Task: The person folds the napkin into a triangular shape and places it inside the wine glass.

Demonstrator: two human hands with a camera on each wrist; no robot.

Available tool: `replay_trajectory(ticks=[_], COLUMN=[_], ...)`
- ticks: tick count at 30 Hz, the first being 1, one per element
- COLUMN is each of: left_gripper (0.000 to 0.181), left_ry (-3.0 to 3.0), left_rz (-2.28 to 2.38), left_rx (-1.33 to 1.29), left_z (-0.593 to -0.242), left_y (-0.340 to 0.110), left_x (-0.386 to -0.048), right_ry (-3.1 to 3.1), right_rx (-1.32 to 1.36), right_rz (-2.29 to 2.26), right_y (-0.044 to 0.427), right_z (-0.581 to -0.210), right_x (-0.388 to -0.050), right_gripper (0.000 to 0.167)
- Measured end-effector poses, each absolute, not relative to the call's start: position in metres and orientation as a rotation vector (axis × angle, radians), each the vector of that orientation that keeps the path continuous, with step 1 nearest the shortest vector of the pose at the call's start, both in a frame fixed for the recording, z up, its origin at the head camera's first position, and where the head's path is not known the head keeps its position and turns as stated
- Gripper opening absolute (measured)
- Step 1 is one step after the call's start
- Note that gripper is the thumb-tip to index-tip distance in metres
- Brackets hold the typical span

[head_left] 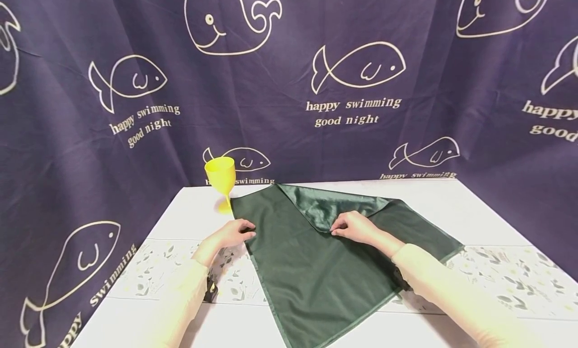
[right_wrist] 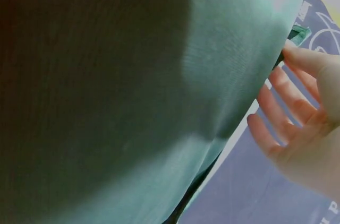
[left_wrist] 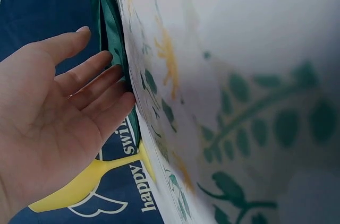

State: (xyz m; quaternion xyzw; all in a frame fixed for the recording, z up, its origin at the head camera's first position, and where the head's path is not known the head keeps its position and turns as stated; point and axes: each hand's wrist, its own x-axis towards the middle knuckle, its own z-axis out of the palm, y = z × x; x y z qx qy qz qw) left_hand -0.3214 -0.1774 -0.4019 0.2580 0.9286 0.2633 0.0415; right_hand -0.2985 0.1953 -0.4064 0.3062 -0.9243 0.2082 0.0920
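Note:
A dark green cloth (head_left: pixel 311 277) lies spread at an angle on the table, its far part folded over so that a shinier underside (head_left: pixel 322 205) shows. At the tip of that folded flap, my right hand (head_left: pixel 356 228) pinches the cloth between thumb and forefinger; in the right wrist view the other fingers of this hand (right_wrist: pixel 297 102) are spread loosely beside the cloth (right_wrist: pixel 106 102). My left hand (head_left: pixel 235 232) is at the cloth's left edge, fingers relaxed and slightly bent. The left wrist view shows that hand (left_wrist: pixel 69 91) with nothing in its palm, fingertips by the green edge (left_wrist: pixel 110 22).
A yellow goblet (head_left: pixel 221 175) stands upright at the table's back left, close to the cloth's far left corner. The white table (head_left: pixel 451 197) has a leaf-patterned band (head_left: pixel 510 272) across it. A dark blue curtain (head_left: pixel 280 122) with fish drawings hangs behind and at both sides.

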Motion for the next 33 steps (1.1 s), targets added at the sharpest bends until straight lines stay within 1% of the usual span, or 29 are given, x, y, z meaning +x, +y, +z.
replay_trajectory(ticks=[12,23,33], left_gripper=[0.027,0.027,0.027], left_ry=[2.840,2.849,2.843], left_rz=[0.790,0.792,0.829], left_rx=[0.800,0.788,0.808], left_z=[-0.403,-0.405,-0.407], left_y=[-0.176,-0.177,-0.179], left_x=[-0.324,-0.327,-0.326], right_ry=[-2.737,-2.728,-2.720], right_rx=[0.857,0.871,0.918], right_rz=[0.666,0.746,0.778], right_y=[0.186,0.181,0.185], right_z=[-0.401,-0.392,-0.393], right_x=[-0.289,-0.279,-0.272], right_gripper=[0.007,0.007,0.005])
